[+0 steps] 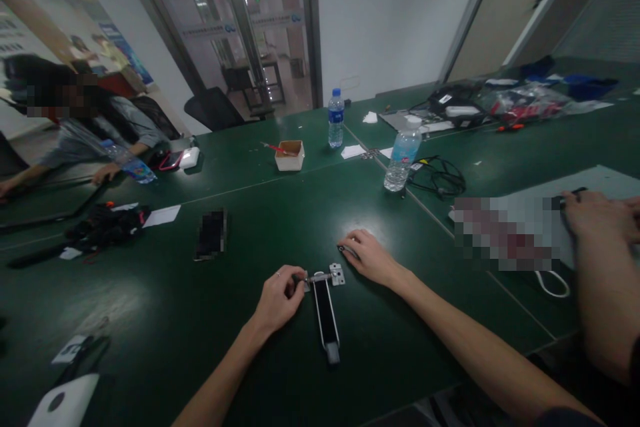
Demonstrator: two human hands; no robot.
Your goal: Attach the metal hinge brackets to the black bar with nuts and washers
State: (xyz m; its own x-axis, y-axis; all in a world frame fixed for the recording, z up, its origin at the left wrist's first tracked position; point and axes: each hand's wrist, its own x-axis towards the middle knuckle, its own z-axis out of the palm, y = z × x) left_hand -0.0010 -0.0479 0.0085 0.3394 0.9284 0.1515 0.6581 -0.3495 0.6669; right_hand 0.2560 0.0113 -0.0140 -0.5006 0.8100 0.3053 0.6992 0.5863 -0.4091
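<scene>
In front of me lies a long narrow device (pixel 327 317) with a black strip, pale edges and a grey end block. At its far end a short metal rod crosses it, with a small metal bracket plate (pixel 337 274) on the right. My left hand (pixel 280 297) pinches a small dark piece (pixel 299 277) at the rod's left end; the fingers partly cover it. To the right, just beyond the device, my right hand (pixel 369 257) rests on the table with curled fingers. A small dark cylindrical piece (pixel 341 249) sticks out between its fingertips.
On the green table (pixel 270 220) are a phone (pixel 211 235), a small box (pixel 290 156), water bottles (pixel 336 119) (pixel 402 155) and a black cable coil (pixel 437 177). A co-worker's hands (pixel 597 215) are at the right; another person (pixel 95 113) sits at the left.
</scene>
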